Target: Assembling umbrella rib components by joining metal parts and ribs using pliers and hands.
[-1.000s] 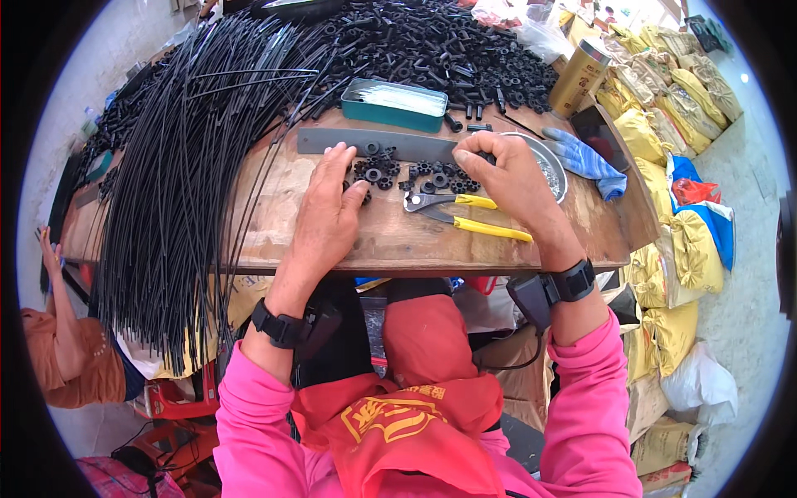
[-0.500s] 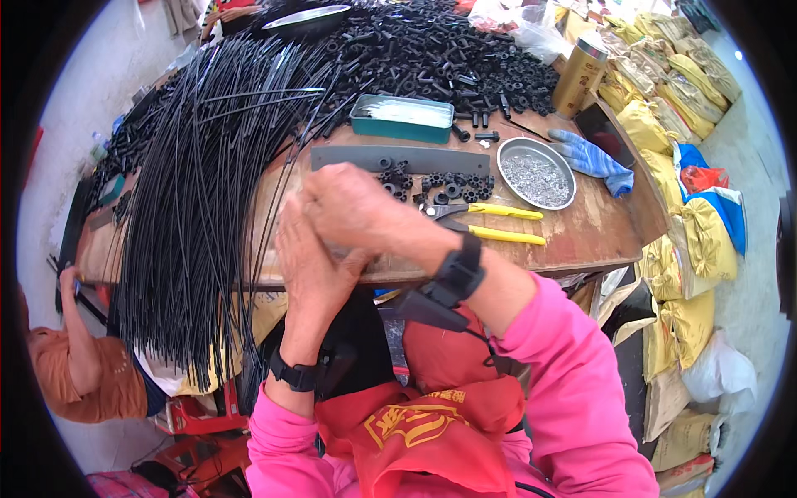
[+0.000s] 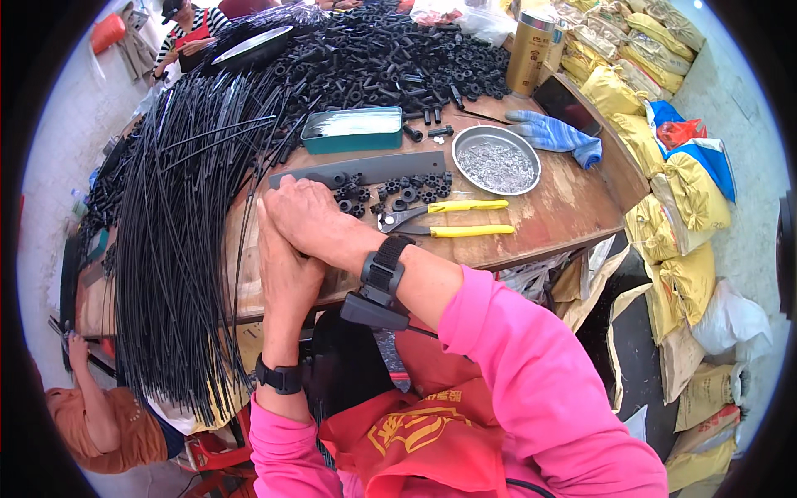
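Black strips [image 3: 178,249]: one bundle, left of left hand [image 3: 285,270]
Toothed parts [image 3: 429,197]: many, right of right hand [image 3: 305,217]
Yellow-handled pliers [image 3: 473,231]: one, right
Hands: two, right curled over left; cannot tell what either grips

Drew L hand [image 3: 286,264] away from black gears [image 3: 408,193]; swung R hand [image 3: 307,216] over from beside round dish [image 3: 496,133], now atop L, prob. touching. Shifted view too, bringing in more of striped-top co-worker [image 3: 196,35], upper L.
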### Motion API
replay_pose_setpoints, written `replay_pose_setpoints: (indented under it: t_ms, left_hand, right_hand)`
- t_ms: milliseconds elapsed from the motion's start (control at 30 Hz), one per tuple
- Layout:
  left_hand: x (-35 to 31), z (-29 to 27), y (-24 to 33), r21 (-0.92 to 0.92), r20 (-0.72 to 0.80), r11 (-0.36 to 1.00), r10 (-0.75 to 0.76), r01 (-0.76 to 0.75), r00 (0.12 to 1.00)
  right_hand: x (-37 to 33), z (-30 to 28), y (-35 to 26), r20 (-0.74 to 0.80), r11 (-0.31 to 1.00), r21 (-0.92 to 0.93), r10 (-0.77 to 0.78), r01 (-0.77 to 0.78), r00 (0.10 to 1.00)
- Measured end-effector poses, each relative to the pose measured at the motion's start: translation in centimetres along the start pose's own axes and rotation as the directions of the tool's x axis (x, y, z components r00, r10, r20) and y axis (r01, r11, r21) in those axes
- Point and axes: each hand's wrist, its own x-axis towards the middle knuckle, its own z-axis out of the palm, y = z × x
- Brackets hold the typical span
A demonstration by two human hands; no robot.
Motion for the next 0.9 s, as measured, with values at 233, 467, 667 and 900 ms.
replay_pose_setpoints:
  t_ms: [233,467,667,900]
  left_hand:
    - [0.4,1.1,-0.5,-0.029,-0.010,0.997,0.074,-0.074,0.997]
    - [-0.4,1.2,0.0,0.298,0.047,0.954,0.019,-0.032,0.999]
    - [-0.3,1.0,1.2,0.365,0.066,0.931,-0.021,-0.004,0.998]
    - [-0.6,1.1,1.3,0.382,0.069,0.924,-0.049,0.019,0.996]
  right_hand:
    - [-1.0,-1.8,0.7,-0.017,1.000,-0.018,-0.001,0.001,1.000]
    - [-3.4,-7.8,4.3,-0.039,0.990,0.057,-0.129,0.131,0.991]
    - [-8.5,-14.3,10.7,-0.006,0.971,-0.119,-0.212,0.210,0.977]
    - [-10.1,-13.6,12.5,0.111,0.944,-0.243,-0.202,0.224,0.973]
